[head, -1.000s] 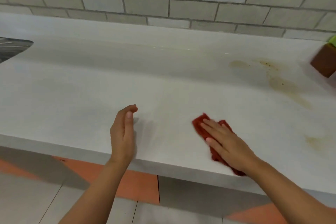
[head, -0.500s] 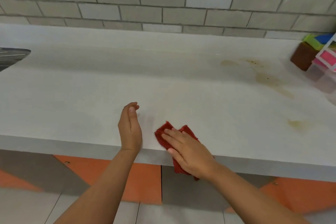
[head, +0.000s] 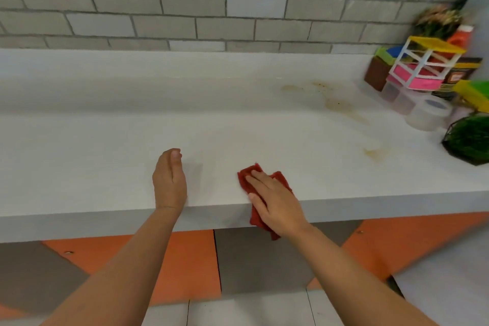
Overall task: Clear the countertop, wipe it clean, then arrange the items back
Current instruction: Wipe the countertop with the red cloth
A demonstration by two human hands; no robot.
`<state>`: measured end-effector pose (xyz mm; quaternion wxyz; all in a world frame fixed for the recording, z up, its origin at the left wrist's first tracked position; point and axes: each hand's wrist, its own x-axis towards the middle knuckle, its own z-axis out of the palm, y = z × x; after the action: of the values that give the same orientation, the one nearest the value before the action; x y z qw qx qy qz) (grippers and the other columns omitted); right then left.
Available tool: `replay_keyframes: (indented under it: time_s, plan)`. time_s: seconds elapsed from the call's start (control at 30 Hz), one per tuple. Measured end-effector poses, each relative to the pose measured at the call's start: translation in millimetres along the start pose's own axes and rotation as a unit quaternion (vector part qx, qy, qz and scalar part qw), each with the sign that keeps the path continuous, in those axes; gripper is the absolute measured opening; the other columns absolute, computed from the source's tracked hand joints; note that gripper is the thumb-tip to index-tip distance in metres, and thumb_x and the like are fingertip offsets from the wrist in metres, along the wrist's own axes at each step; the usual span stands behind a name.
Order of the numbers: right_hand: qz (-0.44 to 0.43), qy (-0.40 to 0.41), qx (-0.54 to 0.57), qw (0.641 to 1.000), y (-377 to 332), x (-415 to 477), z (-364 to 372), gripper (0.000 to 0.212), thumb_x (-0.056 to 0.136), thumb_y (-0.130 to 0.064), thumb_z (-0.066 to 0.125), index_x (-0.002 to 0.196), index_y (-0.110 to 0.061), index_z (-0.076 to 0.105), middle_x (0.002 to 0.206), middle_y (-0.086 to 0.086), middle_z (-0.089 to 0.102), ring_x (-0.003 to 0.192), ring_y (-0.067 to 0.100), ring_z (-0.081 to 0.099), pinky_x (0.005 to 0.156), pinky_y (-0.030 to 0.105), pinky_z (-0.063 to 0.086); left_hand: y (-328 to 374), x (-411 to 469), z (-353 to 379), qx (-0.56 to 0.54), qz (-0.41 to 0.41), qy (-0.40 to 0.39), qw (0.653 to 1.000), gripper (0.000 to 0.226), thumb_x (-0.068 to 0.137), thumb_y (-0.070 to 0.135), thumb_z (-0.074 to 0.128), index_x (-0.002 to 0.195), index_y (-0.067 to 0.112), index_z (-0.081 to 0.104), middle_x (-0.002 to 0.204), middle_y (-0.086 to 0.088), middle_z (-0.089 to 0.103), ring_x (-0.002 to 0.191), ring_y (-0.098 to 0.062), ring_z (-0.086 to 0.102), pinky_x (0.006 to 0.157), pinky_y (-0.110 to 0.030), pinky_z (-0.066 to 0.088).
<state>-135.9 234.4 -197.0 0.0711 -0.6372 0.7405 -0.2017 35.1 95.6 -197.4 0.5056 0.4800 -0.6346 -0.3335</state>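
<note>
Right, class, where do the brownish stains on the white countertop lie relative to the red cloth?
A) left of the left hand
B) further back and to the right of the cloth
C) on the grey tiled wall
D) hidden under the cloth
B: the brownish stains mark the white countertop beyond and to the right of the red cloth, which the right hand presses near the front edge.

The one head view looks from above the front edge of the flat white counter (head: 105,153), forward and down, and faces the grey brick-tile wall (head: 238,8) behind the counter. It is near: the left hand (head: 169,182) and right hand (head: 275,198) lie mid-frame at the counter's front edge. The orange and grey cabinet fronts (head: 185,259) under the counter fill the bottom.
</note>
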Motion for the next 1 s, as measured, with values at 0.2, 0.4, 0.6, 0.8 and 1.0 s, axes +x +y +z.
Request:
replay_keyframes:
  time_s: [0.2, 0.4, 0.6, 0.8, 1.0]
  plan:
    - [0.187, 0.122, -0.012, 0.975, 110, -39, -47, 0.046, 0.099, -0.037, 0.032, 0.139, -0.019, 0.044, 0.150, -0.001, 0.036, 0.138, 0.015, 0.033, 0.115, 0.030, 0.020, 11, -4, 2, 0.036, 0.015, -0.037, 0.999, 0.039, 0.102, 0.028, 0.029, 0.110, 0.003, 0.058, 0.101, -0.001, 0.053, 0.097, -0.015, 0.048, 0.087, -0.027, 0.034]
    - [0.224, 0.105, -0.045, 0.968, 114, -27, -50, 0.048, 0.100, -0.030, 0.030, 0.144, -0.011, 0.034, 0.153, 0.006, 0.029, 0.141, 0.021, 0.026, 0.117, 0.031, 0.016, 60, -32, 64, 0.013, 0.054, -0.105, 0.993, 0.035, 0.102, 0.025, 0.030, 0.115, 0.007, 0.057, 0.105, 0.003, 0.052, 0.103, -0.011, 0.045, 0.088, -0.022, 0.031]
    - [0.196, 0.088, -0.023, 0.976, 166, -65, -78, 0.052, 0.097, -0.042, 0.025, 0.144, -0.021, 0.035, 0.154, -0.002, 0.025, 0.141, 0.015, 0.026, 0.115, 0.027, 0.017, 101, -57, 161, 0.005, 0.069, -0.213, 0.975, 0.035, 0.101, 0.028, 0.032, 0.120, 0.010, 0.055, 0.117, -0.002, 0.054, 0.110, -0.013, 0.045, 0.091, -0.018, 0.029]
    - [0.334, 0.046, -0.074, 0.939, 263, -47, -128, 0.053, 0.101, -0.033, 0.026, 0.148, -0.008, 0.020, 0.157, 0.015, 0.008, 0.141, 0.032, 0.022, 0.116, 0.040, 0.017, 99, -52, 213, 0.048, 0.047, -0.220, 0.973, 0.037, 0.101, 0.030, 0.031, 0.121, 0.010, 0.055, 0.121, -0.009, 0.053, 0.115, -0.021, 0.044, 0.092, -0.021, 0.026]
    - [0.341, 0.024, -0.118, 0.932, 278, 13, -132, 0.057, 0.101, -0.032, 0.018, 0.149, -0.002, 0.007, 0.157, 0.017, 0.004, 0.146, 0.028, 0.004, 0.118, 0.041, 0.011, 90, -40, 240, 0.074, 0.010, -0.157, 0.985, 0.037, 0.101, 0.030, 0.029, 0.115, 0.009, 0.056, 0.114, -0.010, 0.055, 0.113, -0.026, 0.044, 0.104, -0.034, 0.022]
